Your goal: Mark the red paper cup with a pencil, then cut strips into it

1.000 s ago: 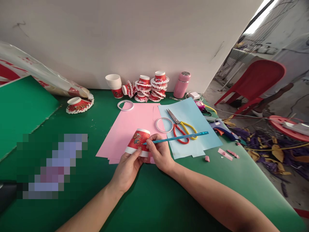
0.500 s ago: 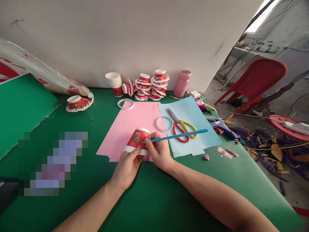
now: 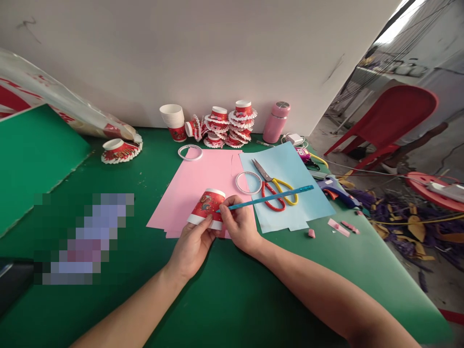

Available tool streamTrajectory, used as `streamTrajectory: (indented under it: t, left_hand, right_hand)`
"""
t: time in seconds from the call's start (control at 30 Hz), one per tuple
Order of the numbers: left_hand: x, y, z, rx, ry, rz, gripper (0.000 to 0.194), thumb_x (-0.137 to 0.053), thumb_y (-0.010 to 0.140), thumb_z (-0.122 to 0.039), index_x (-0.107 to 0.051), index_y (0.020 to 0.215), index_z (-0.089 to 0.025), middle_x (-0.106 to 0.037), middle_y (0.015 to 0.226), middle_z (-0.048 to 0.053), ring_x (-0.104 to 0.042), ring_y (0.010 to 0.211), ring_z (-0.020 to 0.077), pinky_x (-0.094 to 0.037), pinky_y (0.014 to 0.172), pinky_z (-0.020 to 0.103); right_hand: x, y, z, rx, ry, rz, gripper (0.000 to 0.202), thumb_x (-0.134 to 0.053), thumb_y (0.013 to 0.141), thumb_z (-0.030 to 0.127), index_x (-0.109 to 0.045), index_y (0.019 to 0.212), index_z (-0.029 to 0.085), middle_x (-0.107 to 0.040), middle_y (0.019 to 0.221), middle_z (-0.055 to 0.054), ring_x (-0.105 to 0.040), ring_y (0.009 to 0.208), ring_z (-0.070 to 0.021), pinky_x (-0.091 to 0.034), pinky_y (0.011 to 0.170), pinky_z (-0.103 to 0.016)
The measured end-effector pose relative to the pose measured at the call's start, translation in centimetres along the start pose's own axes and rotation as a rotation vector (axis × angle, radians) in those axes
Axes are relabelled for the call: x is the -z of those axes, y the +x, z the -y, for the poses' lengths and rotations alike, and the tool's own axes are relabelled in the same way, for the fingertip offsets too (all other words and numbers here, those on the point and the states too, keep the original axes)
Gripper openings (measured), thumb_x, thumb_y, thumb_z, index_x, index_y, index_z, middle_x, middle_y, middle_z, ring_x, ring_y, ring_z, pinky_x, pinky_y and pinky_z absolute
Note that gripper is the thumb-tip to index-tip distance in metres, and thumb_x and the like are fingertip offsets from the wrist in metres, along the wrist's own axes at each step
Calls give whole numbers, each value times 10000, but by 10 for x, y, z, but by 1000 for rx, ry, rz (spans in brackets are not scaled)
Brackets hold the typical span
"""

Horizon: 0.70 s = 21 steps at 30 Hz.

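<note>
My left hand (image 3: 193, 246) is closed on a red paper cup (image 3: 207, 207) with white edges, held tilted over the near edge of the pink paper sheets (image 3: 177, 195). In my right hand (image 3: 241, 224) is a long blue pencil (image 3: 271, 197), pinched near its left end, with its tip at the cup's right side. The pencil's other end reaches over scissors (image 3: 276, 188) with one red and one yellow handle. They lie on light blue paper (image 3: 311, 203). Beside the scissors is a white ring (image 3: 248, 182), and a second ring (image 3: 190, 152) rests at the pink paper's far edge.
Stacked white cups (image 3: 172, 116), fringed red cups (image 3: 242, 123) and a pink bottle (image 3: 276, 122) stand along the wall. One fringed cup (image 3: 118, 150) sits far left. A blue glue gun (image 3: 339, 190) and pink scraps (image 3: 339, 227) lie right. A red chair (image 3: 395, 118) stands beyond the table.
The camera view has shifted slightly. Both hands hold the same cup and pencil in nearly the same pose, and the pencil's far end is a little higher in view.
</note>
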<state>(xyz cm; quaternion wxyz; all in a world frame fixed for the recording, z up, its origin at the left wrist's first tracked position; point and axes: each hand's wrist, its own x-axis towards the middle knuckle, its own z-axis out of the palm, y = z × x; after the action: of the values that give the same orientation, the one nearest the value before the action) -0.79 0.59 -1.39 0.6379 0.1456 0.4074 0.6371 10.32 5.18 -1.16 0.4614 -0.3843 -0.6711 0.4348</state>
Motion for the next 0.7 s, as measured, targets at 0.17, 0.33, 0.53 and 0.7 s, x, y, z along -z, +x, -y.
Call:
streamTrajectory:
  t: [0.17,0.33,0.53,0.7]
  left_hand:
    - [0,0,-1,6,2,20,223,-768,680,-218,-710,881,-142,-716,863,71,-657,776,190,-525,622,251]
    - [-1,-1,-2,8,6,34,256,-747,703,-206,-709,950,-152,-717,878,64,-659,804,190,-523,635,248]
    - [0,-1,-1,17,0,29,348,-732,712,-175,-690,1057,-161,-721,864,63,-668,811,201,-530,645,256]
    - [-1,-1,-2,17,-17,20,368,-727,715,-155,-685,1080,-166,-724,860,65,-673,797,199,-545,654,262]
  right_hand:
    - [-1,0,-1,6,16,-1,154,-457,861,346,-439,772,222,-475,507,55,-464,416,-119,-344,401,-226]
    - [-1,0,-1,-18,28,15,161,-465,867,355,-444,780,221,-471,518,53,-445,426,-113,-339,405,-223]
    - [1,0,-4,-12,-4,24,142,-478,869,333,-461,789,217,-449,520,55,-418,448,-109,-334,419,-225]
    - [2,0,-3,-1,-31,22,146,-470,867,325,-459,771,216,-452,520,50,-416,448,-112,-320,425,-231]
